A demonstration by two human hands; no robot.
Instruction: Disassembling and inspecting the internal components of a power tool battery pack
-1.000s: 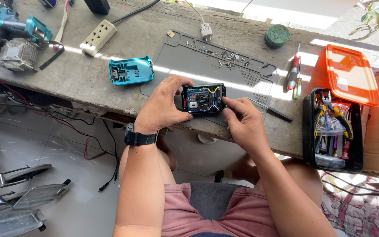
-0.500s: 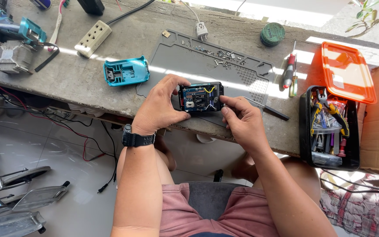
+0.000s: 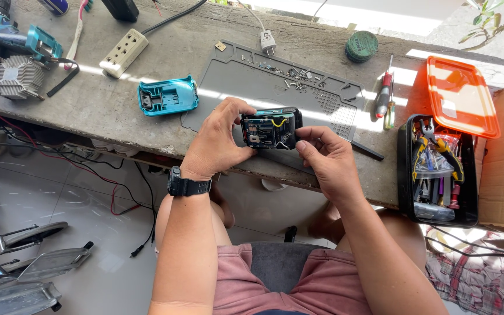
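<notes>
Since the earlier frame little has shifted: both hands keep the same hold, and the black battery pack between them sits a touch closer to the grey mat than before. The left hand wraps the pack's left end, thumb below and fingers curled over the top; the right hand pinches the right end, its fingertips pressed to the casing. Both hands are thus clamped on the pack, which hangs in the air over the near edge of the concrete bench, its open side (wires and a circuit board showing) turned up toward the camera.

Just beyond the pack lies the mat, with small screws scattered on its far part. Left of the left hand rests a turquoise plastic cover, hollow side up, and farther off that way a white power strip and a turquoise drill. Right of the right hand lie two screwdrivers, then a black box of tools with its orange lid beside it. A black watch circles the left wrist.
</notes>
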